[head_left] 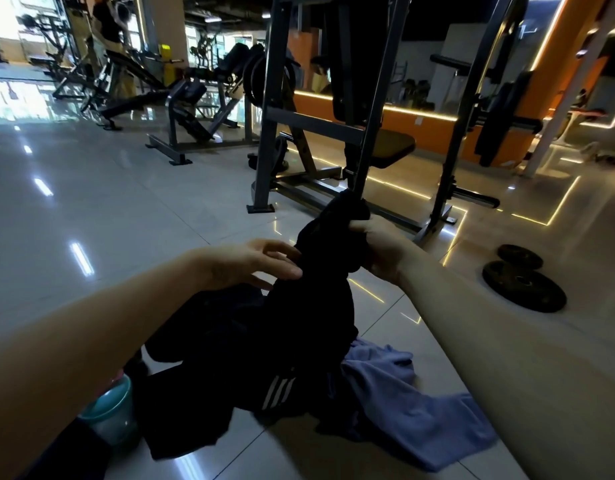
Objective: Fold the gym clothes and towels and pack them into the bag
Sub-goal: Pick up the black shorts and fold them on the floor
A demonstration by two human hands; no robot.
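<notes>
Down at the far left, a teal cup (106, 415) on the floor tiles (126, 220), half hidden behind the forearm.

Next along, the left hand (250, 263): fingers straight and spread, holding nothing, tips right at the edge of the black garment (299, 327). Touching it or just short of it, hard to tell.

Then the black garment itself. Lifted at its top end, hanging as a limp twisted rope, lower part heaped on the tiles with white stripes showing low down. Possibly a second dark piece in that heap; cannot say.

Right hand (377, 245): fingers curled tight round the bunched upper end, carrying the hanging weight.

Judged on looks: soft, light, no stiffness at all, likely a little slick as sports cloth tends to be. Bound to sag and crease wherever unsupported. Best taken by a hem or seam, one corner in each hand, and shaken flat before any fold.

Further right, a blue towel (413, 414), crumpled on the tiles, one edge tucked under the black heap. Probably thicker, heavier, easier to grip; two corners of a short edge the sensible hold.

Far right, two weight plates (524, 287) on the floor, well apart from the clothes. No bag in view.
</notes>
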